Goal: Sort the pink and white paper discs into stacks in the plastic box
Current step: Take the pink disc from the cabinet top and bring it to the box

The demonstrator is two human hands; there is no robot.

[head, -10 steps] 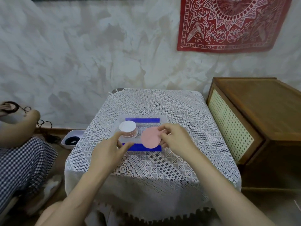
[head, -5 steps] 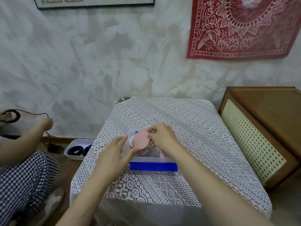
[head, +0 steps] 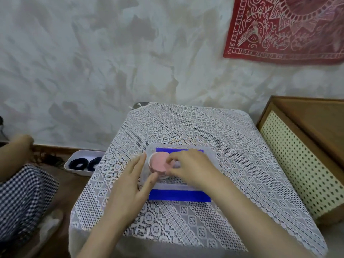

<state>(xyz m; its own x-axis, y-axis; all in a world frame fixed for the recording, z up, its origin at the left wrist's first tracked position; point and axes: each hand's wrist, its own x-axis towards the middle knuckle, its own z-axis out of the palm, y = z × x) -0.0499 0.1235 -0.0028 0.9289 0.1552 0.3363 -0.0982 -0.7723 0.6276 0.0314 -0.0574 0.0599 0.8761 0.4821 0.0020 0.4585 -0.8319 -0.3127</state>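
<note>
A clear plastic box (head: 208,159) with blue strips at its near and far walls sits on the lace-covered table (head: 186,131). Inside, at its left end, stands a stack of discs with a pink disc (head: 158,163) on top. My right hand (head: 189,168) pinches the right edge of that pink disc, holding it on the stack. With straight fingers, my left hand (head: 134,181) touches the box's left wall and the stack's near side. Lower discs are mostly hidden.
A wooden cabinet (head: 305,151) with a perforated cream panel stands right of the table. On the floor at left lies a white tray (head: 81,162) with dark hair ties. Another person in checked cloth (head: 20,198) sits at the far left. The wall is close behind.
My right hand carried the pink disc from the box's middle leftwards and lowered it onto the stack that showed a white top. My left hand stayed at the box's left side.
</note>
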